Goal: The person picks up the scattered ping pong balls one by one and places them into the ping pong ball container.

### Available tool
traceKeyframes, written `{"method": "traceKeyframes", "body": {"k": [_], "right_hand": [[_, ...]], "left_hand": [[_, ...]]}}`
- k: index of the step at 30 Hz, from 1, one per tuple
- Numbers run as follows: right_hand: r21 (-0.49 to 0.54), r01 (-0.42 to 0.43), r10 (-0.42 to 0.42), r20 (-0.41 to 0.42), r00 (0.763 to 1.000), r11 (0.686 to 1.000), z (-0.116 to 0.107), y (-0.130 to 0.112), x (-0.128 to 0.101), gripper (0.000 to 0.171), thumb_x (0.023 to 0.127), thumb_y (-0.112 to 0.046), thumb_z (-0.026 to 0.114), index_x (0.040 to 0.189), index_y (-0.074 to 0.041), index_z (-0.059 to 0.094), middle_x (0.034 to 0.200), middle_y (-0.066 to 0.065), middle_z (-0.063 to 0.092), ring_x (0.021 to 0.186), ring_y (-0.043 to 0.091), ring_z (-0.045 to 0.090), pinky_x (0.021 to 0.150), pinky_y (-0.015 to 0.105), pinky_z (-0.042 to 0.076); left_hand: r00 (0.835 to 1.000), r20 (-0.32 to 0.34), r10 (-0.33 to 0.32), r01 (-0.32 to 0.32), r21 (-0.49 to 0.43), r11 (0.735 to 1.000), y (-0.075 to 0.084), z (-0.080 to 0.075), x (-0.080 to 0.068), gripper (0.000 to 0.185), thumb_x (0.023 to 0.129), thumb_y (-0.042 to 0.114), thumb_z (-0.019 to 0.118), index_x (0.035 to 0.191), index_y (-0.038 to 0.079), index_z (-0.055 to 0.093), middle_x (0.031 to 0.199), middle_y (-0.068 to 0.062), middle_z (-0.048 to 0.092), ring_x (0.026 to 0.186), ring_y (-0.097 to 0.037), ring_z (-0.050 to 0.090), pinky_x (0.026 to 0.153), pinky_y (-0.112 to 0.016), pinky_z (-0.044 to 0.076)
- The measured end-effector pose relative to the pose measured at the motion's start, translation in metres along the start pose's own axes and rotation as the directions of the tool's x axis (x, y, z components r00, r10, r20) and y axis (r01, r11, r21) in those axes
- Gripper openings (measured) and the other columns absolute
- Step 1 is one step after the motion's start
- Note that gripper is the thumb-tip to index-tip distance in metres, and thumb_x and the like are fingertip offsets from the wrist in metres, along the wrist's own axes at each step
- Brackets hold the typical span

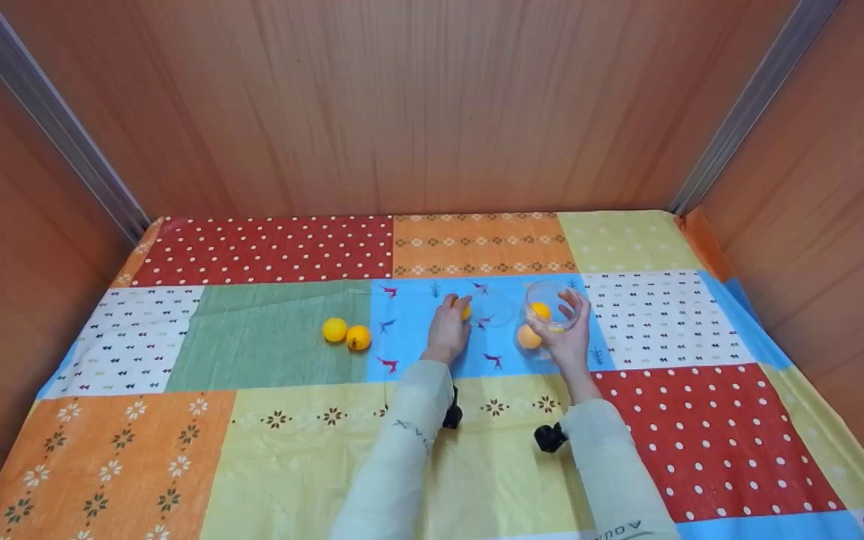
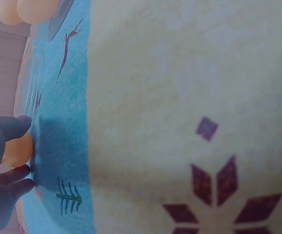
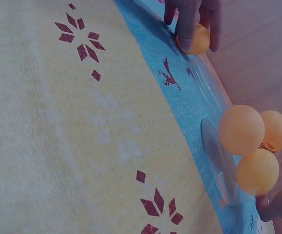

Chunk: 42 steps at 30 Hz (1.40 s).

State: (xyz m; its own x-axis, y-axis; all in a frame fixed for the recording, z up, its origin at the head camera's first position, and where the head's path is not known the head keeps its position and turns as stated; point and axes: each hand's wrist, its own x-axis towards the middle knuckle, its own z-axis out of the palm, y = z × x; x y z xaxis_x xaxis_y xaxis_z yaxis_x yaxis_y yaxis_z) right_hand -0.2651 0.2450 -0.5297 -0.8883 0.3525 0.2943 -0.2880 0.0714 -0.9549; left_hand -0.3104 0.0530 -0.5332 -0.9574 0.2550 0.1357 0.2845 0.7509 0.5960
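ball (image 1: pixel 466 312) partly hidden by left hand (image 1: pixel 448 328), sleeves (image 1: pixel 619 469) cropped

Bounded at the rear by a reddish-brown wood-grain back panel (image 1: pixel 432 105), at the sides by a matching left panel (image 1: pixel 12 217) and a matching right panel (image 1: pixel 829 165). Edged at the rear corners with straight grey metal strips (image 1: pixel 55 120). Covered below with a multicoloured, lightly creased patchwork tablecloth (image 1: pixel 289 465).

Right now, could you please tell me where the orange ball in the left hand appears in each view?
Head: orange ball just right of centre, below the middle, partly behind the left hand.
Left wrist: orange ball near the left edge, below mid-height.
Right wrist: orange ball near the top, right of centre.
Shared landmark: blue cloth patch.
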Motion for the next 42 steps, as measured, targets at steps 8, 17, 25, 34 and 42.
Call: {"method": "traceKeyframes", "body": {"k": [8,17,25,34,42], "right_hand": [[0.000,-0.049,0.049,0.017,0.999,0.999,0.004,-0.022,-0.007,0.078,0.065,0.009,0.071,0.129,0.003,0.026,0.132,0.025,0.030,0.119,0.042,0.028,0.098,0.050,0.024],[0.019,-0.043,0.043,0.013,0.999,0.999,0.002,-0.011,-0.002,0.080,0.065,0.007,0.073,0.130,0.002,0.026,0.131,0.021,0.033,0.119,0.041,0.027,0.098,0.047,0.025],[-0.001,-0.006,0.006,0.001,1.000,1.000,0.002,0.001,0.001,0.079,0.065,0.005,0.074,0.129,-0.002,0.028,0.129,0.014,0.036,0.118,0.040,0.029,0.098,0.045,0.026],[0.013,-0.025,0.025,0.003,1.000,1.000,0.000,-0.001,0.000,0.079,0.065,0.008,0.073,0.128,-0.001,0.028,0.131,0.021,0.033,0.118,0.040,0.029,0.098,0.050,0.025],[-0.034,-0.037,0.037,0.000,0.999,0.999,0.002,-0.008,-0.002,0.078,0.066,0.004,0.073,0.129,-0.001,0.027,0.132,0.022,0.033,0.118,0.038,0.031,0.098,0.051,0.025]], "left_hand": [[0.999,-0.035,0.011,-0.011,0.018,1.000,0.000,-0.002,-0.003,0.034,0.084,0.001,0.057,0.118,0.005,0.056,0.112,-0.013,0.049,0.096,-0.027,0.052,0.082,-0.033,0.045],[0.997,-0.072,0.020,-0.019,0.016,1.000,0.010,-0.003,-0.009,0.032,0.081,0.004,0.062,0.113,0.005,0.060,0.102,-0.013,0.051,0.089,-0.025,0.054,0.080,-0.032,0.046],[0.995,-0.094,0.026,-0.030,-0.044,0.999,0.026,-0.010,-0.014,0.034,0.081,0.006,0.063,0.115,0.006,0.058,0.103,-0.011,0.050,0.091,-0.022,0.053,0.083,-0.031,0.045],[0.994,-0.109,0.015,-0.034,-0.176,0.984,0.045,-0.014,-0.025,0.038,0.081,0.009,0.064,0.118,0.009,0.055,0.112,-0.007,0.046,0.097,-0.019,0.051,0.087,-0.027,0.043],[0.971,-0.214,0.109,-0.161,-0.243,0.957,0.067,-0.020,-0.033,0.037,0.079,0.008,0.066,0.115,0.007,0.057,0.112,-0.008,0.046,0.096,-0.018,0.053,0.083,-0.021,0.044]]}}
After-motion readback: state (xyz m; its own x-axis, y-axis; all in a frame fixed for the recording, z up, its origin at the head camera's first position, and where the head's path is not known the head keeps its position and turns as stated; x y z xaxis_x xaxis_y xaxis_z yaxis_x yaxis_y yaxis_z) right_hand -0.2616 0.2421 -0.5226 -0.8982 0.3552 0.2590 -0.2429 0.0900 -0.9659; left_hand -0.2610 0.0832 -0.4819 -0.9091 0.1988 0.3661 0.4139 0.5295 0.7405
